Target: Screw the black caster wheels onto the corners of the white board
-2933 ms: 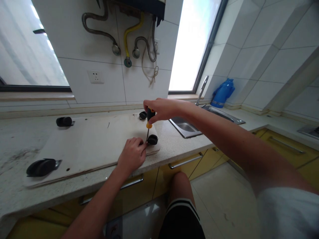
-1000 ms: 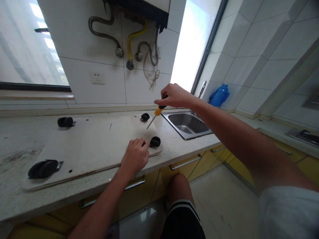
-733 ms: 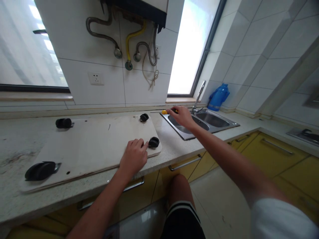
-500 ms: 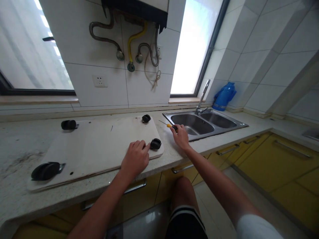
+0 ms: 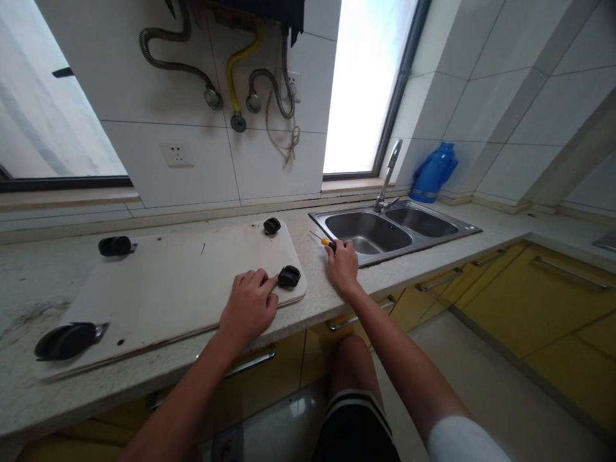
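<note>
A white board point(image 5: 192, 282) lies flat on the counter, a black caster wheel near each corner. At its near right caster point(image 5: 289, 276) is my left hand point(image 5: 248, 305), the index fingertip touching the wheel's left side and the other fingers curled. Whatever those fingers hold, if anything, is hidden. My right hand point(image 5: 342, 263) is closed around a screwdriver point(image 5: 326, 242) with a yellow and black handle, between board and sink. Its thin shaft points up and left, apart from the board. The far right caster point(image 5: 272, 226) and a left caster point(image 5: 67, 341) stand untouched.
A double steel sink point(image 5: 418, 242) with a tap point(image 5: 387, 176) is set into the counter on the right. Behind it stands a blue thermos flask point(image 5: 433, 173). Pipes and a yellow hose point(image 5: 232, 74) hang on the wall. Yellow drawers point(image 5: 283, 372) run below the counter's front edge.
The view has shifted, so most things sit a little further left. My left hand stays at the near right caster, and my right hand still holds the screwdriver.
</note>
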{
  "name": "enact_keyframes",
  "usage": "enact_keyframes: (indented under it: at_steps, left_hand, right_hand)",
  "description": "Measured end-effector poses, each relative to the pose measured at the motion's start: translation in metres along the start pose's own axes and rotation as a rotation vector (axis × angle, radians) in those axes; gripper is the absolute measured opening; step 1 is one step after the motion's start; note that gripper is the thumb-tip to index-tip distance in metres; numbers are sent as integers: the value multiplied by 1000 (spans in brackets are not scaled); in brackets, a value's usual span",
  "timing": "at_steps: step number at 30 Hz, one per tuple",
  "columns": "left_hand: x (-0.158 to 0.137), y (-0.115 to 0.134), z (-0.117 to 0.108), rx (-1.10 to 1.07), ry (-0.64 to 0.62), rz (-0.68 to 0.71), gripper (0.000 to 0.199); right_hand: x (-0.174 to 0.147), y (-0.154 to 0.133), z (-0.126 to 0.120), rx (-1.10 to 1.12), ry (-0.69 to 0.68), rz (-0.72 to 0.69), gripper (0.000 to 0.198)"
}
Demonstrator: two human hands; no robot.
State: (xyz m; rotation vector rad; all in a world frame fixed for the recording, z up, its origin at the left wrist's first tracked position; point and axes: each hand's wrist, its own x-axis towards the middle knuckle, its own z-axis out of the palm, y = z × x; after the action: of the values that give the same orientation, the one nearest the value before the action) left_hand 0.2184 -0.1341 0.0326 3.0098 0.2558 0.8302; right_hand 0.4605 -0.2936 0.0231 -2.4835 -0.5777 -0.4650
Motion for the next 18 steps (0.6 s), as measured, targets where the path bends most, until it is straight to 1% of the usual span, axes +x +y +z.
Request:
enact_keyframes:
  at_steps: [4, 6, 8, 13, 18]
  left_hand:
    - [7, -4, -2, -136, 0, -93, 27]
    - [12, -7, -2, -198, -38, -158, 26]
    - [17, -11, -2, -231, -81, -192, 26]
    - [26, -15, -7, -238, -159, -221, 30]
    - [32, -12, -15, -209, -251, -264, 34]
  right_hand:
    - [-2, -2, -3, -39, -19, 12, 33]
    - [-3, -3, -4, -59, -27, 14, 32]
    - [-4, -3, -5, -81, -33, 20, 32]
    - [-4, -2, -4, -142, -38, 43, 30]
    - [-4, 0, -2, -187, -59, 41, 33]
